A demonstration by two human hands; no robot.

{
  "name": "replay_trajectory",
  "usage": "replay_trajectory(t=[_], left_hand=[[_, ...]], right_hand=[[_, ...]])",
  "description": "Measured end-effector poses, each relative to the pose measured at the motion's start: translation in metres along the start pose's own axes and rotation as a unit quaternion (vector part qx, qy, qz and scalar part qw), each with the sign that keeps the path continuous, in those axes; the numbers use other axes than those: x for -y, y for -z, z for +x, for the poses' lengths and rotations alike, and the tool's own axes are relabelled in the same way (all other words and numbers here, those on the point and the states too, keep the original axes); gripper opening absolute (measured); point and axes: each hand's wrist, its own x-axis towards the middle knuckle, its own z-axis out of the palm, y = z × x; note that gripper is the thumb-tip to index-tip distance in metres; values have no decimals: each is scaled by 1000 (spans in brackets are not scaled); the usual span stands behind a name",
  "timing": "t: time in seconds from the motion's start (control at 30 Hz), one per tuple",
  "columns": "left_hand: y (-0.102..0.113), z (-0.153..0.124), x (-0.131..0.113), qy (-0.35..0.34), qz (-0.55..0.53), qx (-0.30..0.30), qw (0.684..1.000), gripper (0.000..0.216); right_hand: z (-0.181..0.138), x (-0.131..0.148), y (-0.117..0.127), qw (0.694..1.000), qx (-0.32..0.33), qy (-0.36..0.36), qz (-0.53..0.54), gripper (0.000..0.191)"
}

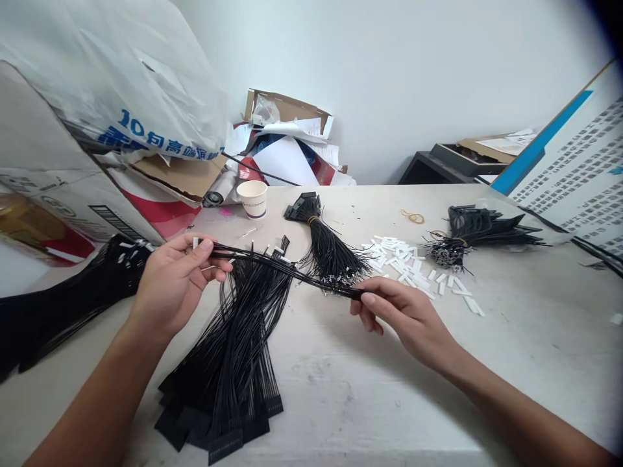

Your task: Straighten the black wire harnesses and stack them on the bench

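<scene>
A thin black wire harness (287, 267) is stretched between my two hands above the table. My left hand (178, 275) pinches one end, where a small white connector (196, 242) shows by the thumb. The other end sits between the thumb and fingers of my right hand (396, 311), which hide it. Under the held wires lies a fanned pile of black wire harnesses (233, 350) with flat black connectors toward me. Behind them is a bundle of black wires (324, 243) tied with a yellow band. Loose white connectors (402, 263) are scattered beyond my right hand.
Another tied black bundle (457, 233) lies partly in clear plastic at the right. More black wires (73, 298) lie at the left. A paper cup (253, 198) stands at the back, near boxes and papers (287, 155). Rubber bands (413, 217) lie behind the white connectors.
</scene>
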Motion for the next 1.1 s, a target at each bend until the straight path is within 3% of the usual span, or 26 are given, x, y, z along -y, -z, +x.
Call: replay_trajectory(t=[0.3, 0.8, 1.1], left_hand=[[-1, -1, 2, -31, 13, -2, 999, 9], [0, 1, 0, -39, 61, -24, 997, 8], [5, 4, 2, -18, 106, -16, 994, 11]], right_hand=[[3, 10, -2, 972, 4, -122, 200, 32], [-5, 10, 3, 969, 17, -123, 213, 33], [-3, 15, 8, 974, -33, -130, 182, 38]])
